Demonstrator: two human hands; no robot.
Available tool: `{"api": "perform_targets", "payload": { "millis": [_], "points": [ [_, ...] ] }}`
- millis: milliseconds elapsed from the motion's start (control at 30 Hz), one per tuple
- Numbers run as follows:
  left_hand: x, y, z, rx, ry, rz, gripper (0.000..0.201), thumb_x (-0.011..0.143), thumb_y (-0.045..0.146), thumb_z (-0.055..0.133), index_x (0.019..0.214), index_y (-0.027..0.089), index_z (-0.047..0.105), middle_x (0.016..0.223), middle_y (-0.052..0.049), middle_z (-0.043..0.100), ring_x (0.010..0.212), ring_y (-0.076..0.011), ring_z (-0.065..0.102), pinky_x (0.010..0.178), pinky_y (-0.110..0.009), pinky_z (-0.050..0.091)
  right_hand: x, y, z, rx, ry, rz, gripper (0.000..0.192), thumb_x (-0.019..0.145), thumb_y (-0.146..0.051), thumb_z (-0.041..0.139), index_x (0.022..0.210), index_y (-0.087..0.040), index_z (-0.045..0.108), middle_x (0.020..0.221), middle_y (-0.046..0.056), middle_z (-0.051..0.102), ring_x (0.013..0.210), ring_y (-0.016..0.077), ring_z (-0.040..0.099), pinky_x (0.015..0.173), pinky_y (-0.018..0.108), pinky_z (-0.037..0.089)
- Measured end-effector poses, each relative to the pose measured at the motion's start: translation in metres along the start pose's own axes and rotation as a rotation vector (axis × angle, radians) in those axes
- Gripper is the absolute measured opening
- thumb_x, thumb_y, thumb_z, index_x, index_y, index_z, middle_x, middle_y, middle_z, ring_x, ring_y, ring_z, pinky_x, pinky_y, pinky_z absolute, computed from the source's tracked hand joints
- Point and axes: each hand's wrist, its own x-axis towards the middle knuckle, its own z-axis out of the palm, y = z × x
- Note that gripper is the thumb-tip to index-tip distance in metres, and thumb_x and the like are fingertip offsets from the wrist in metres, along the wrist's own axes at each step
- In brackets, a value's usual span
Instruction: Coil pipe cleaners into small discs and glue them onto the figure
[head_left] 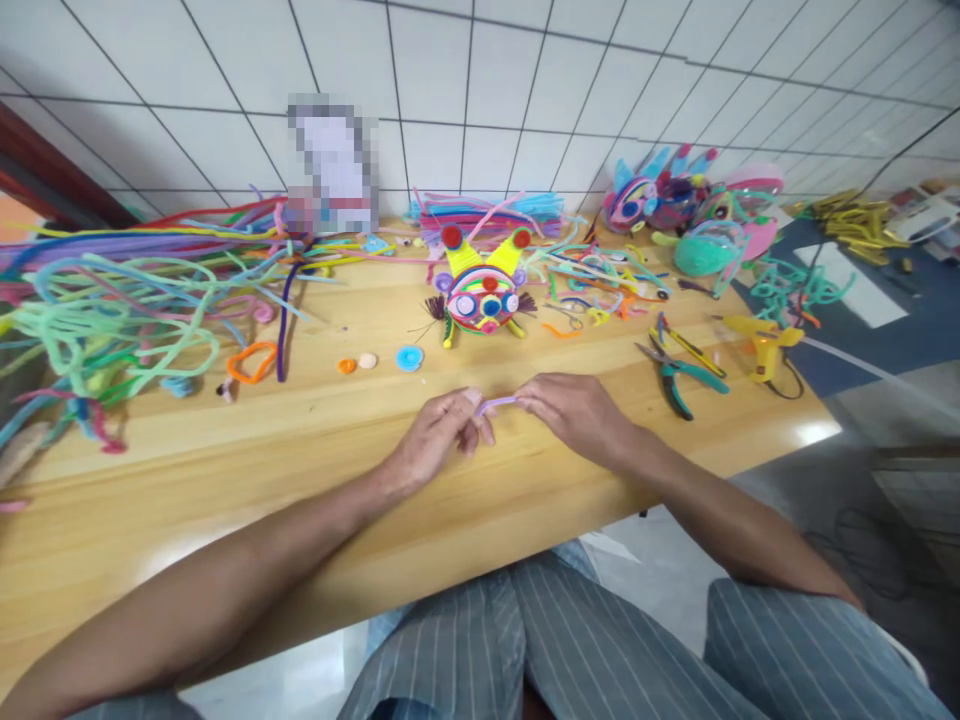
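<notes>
Over the near part of the table, a short light-purple pipe cleaner (499, 403) runs between my two hands. My left hand (444, 428) pinches its left end between thumb and fingers, the other fingers curled below. The right end sits in the closed fingertips of my right hand (574, 412). Just beyond my hands stands a colourful pipe-cleaner face mask (484, 295) with yellow horns tipped in red. To its left lie a blue coiled disc (409, 358), a small beige disc (367, 360) and a small orange coil (346, 366).
Tangled pipe cleaners (120, 320) cover the table's left side, with an orange loop (253, 362) beside them. At right lie pliers (679, 375), a yellow cutter (696, 352) and a yellow glue gun (763, 348). More decorated pieces (705, 245) stand near the tiled wall (510, 80).
</notes>
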Motion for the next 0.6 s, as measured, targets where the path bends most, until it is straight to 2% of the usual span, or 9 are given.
{"api": "perform_targets", "payload": {
  "millis": [100,200,367,467,533,600],
  "points": [
    [0.003,0.002,-0.003,-0.040,-0.033,-0.059,0.055,0.091,0.068,0.060,0.084,0.014,0.065,0.066,-0.001,0.065,0.046,-0.0080,0.046,0.046,-0.023,0.034,0.002,0.003,-0.006,0.013,0.000,-0.026,0.034,0.110,-0.033,0.044,0.103,-0.022,0.075,0.092,0.007,0.078,0.085,0.0194,0.071,0.077,0.030,0.051],
    [0.004,0.007,-0.003,0.036,-0.076,-0.122,0.046,0.086,0.060,0.070,0.078,0.015,0.064,0.059,0.003,0.057,0.047,-0.0066,0.040,0.047,-0.021,0.029,0.002,0.007,-0.008,0.003,-0.039,-0.081,0.035,0.110,-0.032,0.043,0.104,-0.021,0.076,0.091,0.006,0.078,0.084,0.0196,0.071,0.076,0.030,0.051],
    [0.003,0.013,-0.002,0.157,-0.085,-0.171,0.044,0.084,0.060,0.068,0.080,0.016,0.069,0.055,0.004,0.056,0.047,-0.0072,0.035,0.047,-0.022,0.026,-0.011,0.026,-0.018,-0.063,-0.034,-0.041,0.030,0.108,-0.030,0.049,0.101,-0.020,0.077,0.091,0.007,0.080,0.084,0.0209,0.072,0.077,0.033,0.052],
    [0.004,0.013,-0.001,0.198,-0.086,-0.194,0.045,0.082,0.061,0.067,0.080,0.016,0.070,0.055,0.004,0.056,0.046,-0.0075,0.034,0.047,-0.023,0.025,-0.015,0.026,-0.026,-0.144,0.051,-0.021,0.024,0.104,-0.035,0.059,0.113,-0.020,0.075,0.112,0.011,0.079,0.105,0.0275,0.071,0.093,0.042,0.053],
    [0.005,0.013,0.001,0.221,-0.088,-0.208,0.047,0.081,0.063,0.067,0.075,0.016,0.068,0.054,0.003,0.055,0.046,-0.0073,0.034,0.047,-0.023,0.025,-0.013,0.018,-0.025,-0.176,0.085,-0.042,0.035,0.100,-0.039,0.065,0.127,-0.018,0.070,0.127,0.015,0.075,0.119,0.0314,0.067,0.103,0.047,0.049],
    [0.005,0.014,0.001,0.240,-0.105,-0.231,0.049,0.081,0.064,0.067,0.069,0.017,0.064,0.053,0.004,0.052,0.046,-0.0071,0.032,0.046,-0.023,0.023,-0.008,0.009,-0.018,-0.164,0.035,-0.089,0.033,0.101,-0.038,0.064,0.127,-0.017,0.069,0.118,0.014,0.077,0.111,0.0288,0.069,0.098,0.044,0.050]
  ]
}}
